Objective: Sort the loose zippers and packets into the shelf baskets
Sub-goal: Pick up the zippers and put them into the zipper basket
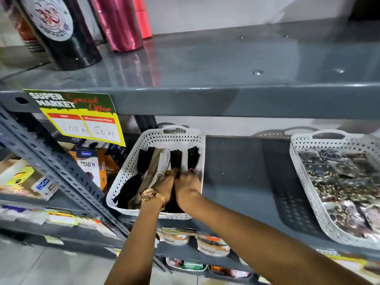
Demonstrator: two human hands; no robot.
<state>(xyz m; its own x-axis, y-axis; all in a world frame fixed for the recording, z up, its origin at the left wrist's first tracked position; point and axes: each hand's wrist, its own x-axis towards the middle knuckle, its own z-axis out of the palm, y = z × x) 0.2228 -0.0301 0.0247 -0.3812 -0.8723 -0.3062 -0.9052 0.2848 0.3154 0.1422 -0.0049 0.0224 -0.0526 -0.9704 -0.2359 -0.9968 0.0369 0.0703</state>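
Observation:
A white perforated basket [131, 167] stands on the middle grey shelf and holds bundles of black, beige and white zippers [156, 161]. Both my hands are inside it, side by side among the zippers. My left hand [164, 185], with a gold watch on the wrist, grips the beige and white bundles. My right hand [188, 187] closes on the black zippers at the basket's right side. A second white basket [304, 171] at the right holds clear packets of small shiny items [345, 177].
The grey shelf [242, 182] lies bare between the two baskets. A yellow price sign [82, 120] hangs from the upper shelf edge. Boxed goods [90, 163] stand left of the zipper basket. Pink and black rolls [117, 23] stand on the top shelf. Packets fill the lower shelves.

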